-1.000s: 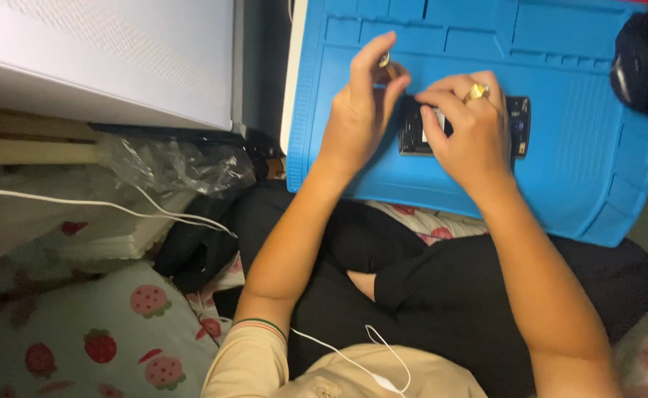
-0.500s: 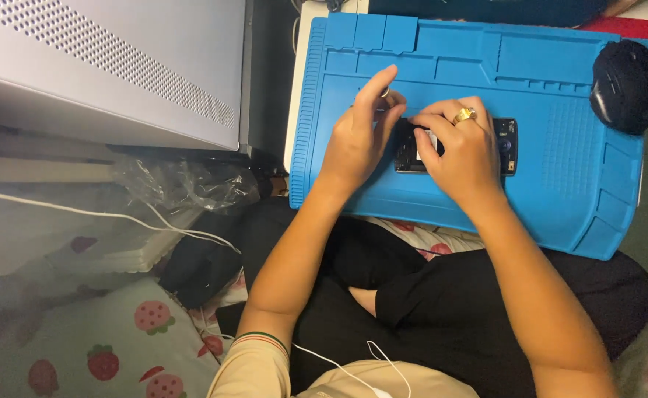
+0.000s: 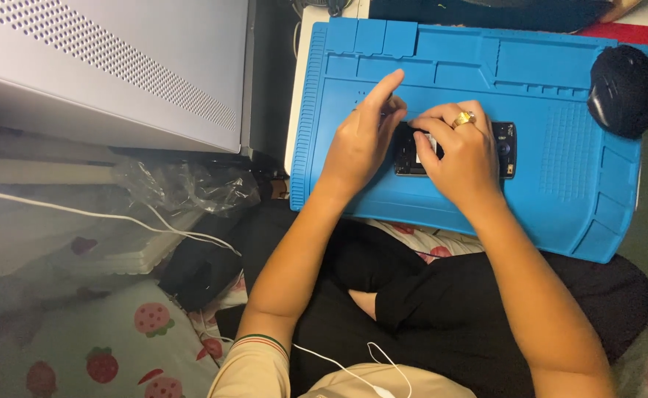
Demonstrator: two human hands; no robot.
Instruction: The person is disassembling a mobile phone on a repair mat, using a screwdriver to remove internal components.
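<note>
Both hands rest on a small black device [image 3: 504,147] atop a blue work mat [image 3: 559,184]: left hand [image 3: 357,144] loosely curled, forefinger extended; ringed right hand [image 3: 460,151] fingers bent, pinching it.

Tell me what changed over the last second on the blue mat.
The left hand straightened its index finger, which was bent before. The right hand kept pressing on the small black device, which stayed put on the blue mat, as did the black mouse.

One head camera looks steeply down, close over the lap.
</note>
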